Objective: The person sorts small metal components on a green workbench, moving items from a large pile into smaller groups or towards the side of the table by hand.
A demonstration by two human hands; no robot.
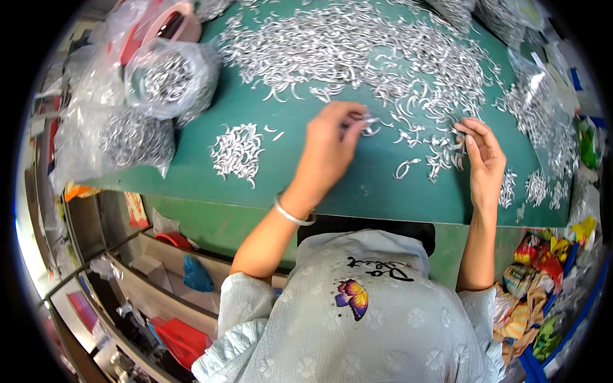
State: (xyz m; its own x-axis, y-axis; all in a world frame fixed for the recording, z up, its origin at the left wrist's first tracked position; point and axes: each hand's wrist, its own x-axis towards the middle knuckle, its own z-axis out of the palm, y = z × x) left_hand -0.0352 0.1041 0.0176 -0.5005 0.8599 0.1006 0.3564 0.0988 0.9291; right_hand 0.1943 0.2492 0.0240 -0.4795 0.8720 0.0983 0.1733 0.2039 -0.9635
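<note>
1. Head view: left hand (329, 143) pinched small curved silver metal clips (369, 124) between its fingertips, above the green flat worktop (306, 185).
2. Right hand (485, 156) rested with fingers loosely spread, touching the big scattered heap of silver clips (383, 51).
3. A small separate pile of clips (237, 152) lay left, near clear plastic bags of clips (167, 80).

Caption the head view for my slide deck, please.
Left hand pinches small curved silver metal pieces; right hand touches more on the green table.
</note>
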